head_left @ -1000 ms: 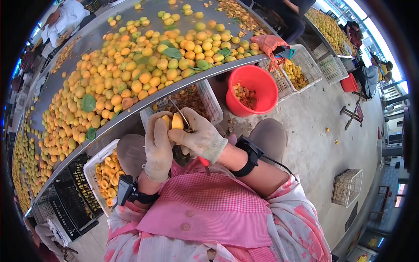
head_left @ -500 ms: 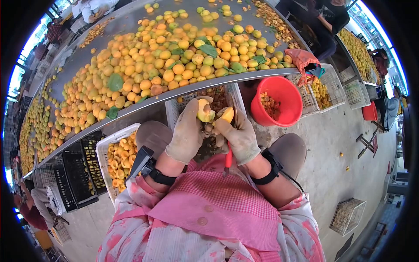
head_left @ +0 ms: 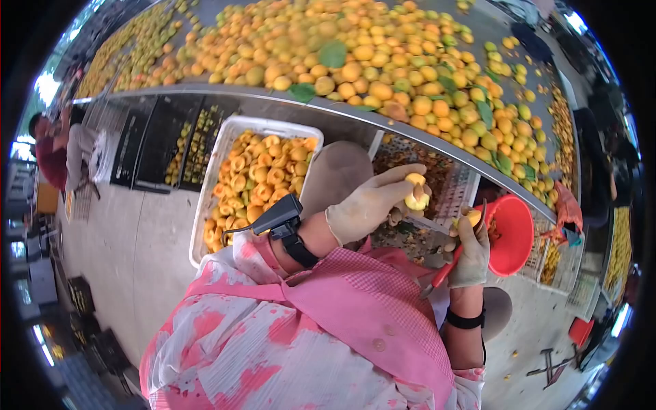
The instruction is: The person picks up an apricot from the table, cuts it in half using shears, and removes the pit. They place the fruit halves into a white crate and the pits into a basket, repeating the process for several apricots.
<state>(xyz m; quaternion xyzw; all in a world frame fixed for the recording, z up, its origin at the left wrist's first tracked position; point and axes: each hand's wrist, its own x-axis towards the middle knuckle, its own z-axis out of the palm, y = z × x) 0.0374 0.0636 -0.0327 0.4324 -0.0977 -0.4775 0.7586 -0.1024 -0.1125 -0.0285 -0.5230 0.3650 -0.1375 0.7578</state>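
Observation:
My left hand (head_left: 374,203), in a pale glove, is closed on a cut apricot (head_left: 417,197) with pale flesh showing, above a crate with scraps. My gloved right hand (head_left: 473,251) is beside the red bucket (head_left: 514,236). It grips a red-handled tool (head_left: 445,272), whose handle slants down-left from the palm; a thin metal part shows by the fingers. A yellow piece of apricot (head_left: 471,217) is at the fingertips of the same hand. How the tool's working end is shaped I cannot make out.
A metal table (head_left: 273,98) heaped with apricots (head_left: 369,68) runs across the front. On the left, a white crate (head_left: 198,236) holds apricot halves (head_left: 256,174). Black crates (head_left: 157,147) stand under the table. A scrap crate (head_left: 471,191) sits ahead. Another person (head_left: 55,147) sits far left.
My hands have moved apart, the left with the cut apricot and the right with the tool and piece toward the red bucket. The view has swung left, bringing the crate of halves nearer the middle.

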